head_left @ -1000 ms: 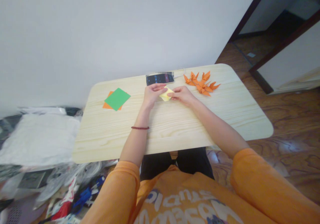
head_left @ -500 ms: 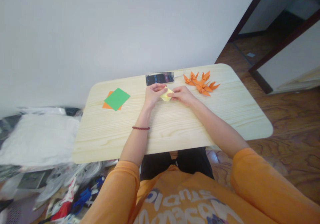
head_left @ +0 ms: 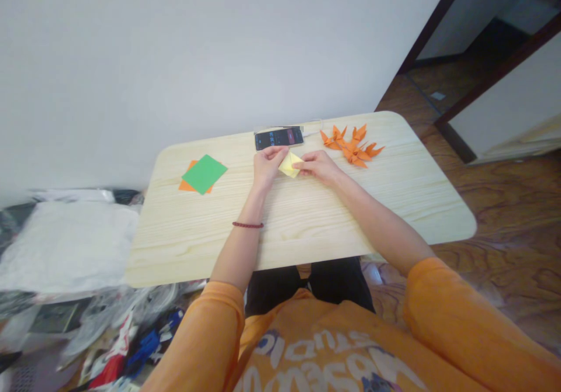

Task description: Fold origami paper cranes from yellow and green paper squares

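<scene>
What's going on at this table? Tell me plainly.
A person in an orange top sits at a light wooden table. The left hand and right hand pinch a small yellow paper between them, low over the tabletop. A phone lies just beyond the hands. Several orange folded figures sit to the right. On the left, a green sheet lies on an orange sheet.

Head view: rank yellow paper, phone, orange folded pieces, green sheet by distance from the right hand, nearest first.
1. yellow paper, pinched between right hand and left hand.
2. phone, beyond to its left, and orange folded pieces, beyond to its right: too close to call.
3. green sheet, far left, past the left hand.
</scene>
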`<state>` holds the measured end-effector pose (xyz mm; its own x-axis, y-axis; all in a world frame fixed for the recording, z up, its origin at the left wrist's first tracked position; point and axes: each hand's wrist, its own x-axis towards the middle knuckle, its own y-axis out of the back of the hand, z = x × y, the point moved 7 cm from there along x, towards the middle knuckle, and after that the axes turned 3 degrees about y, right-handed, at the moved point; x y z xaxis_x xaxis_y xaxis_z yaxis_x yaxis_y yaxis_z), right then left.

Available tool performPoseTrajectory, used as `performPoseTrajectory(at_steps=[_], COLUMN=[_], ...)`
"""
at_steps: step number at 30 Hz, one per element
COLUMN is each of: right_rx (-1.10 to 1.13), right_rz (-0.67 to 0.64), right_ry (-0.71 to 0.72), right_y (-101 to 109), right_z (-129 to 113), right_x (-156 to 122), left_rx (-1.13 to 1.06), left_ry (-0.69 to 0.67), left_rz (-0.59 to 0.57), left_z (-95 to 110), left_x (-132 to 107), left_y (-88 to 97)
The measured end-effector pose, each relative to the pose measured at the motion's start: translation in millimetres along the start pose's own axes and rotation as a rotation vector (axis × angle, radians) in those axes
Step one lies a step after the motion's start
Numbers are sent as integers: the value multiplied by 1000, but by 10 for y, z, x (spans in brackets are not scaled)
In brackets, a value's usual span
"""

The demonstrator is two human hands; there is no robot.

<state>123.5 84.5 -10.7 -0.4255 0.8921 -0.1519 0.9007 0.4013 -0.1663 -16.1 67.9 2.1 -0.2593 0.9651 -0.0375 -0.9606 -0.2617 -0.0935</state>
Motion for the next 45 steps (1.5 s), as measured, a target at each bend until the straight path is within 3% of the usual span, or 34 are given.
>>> performPoseTrajectory(at_steps=[9,31,45], right_rx=[-34,107,-232], right_rz=[-7,25,-29], right_ry=[25,24,141], right_y=[41,-16,38], right_z=[48,-32,-162], right_x=[38,-1,-22], left_rx=[65,57,75], left_ry=[24,-85,-125], left_rz=[-204,-66,-81], left_z=[77,110,153], left_x=[-41,-82,-19], left_y=[-55,-80,18])
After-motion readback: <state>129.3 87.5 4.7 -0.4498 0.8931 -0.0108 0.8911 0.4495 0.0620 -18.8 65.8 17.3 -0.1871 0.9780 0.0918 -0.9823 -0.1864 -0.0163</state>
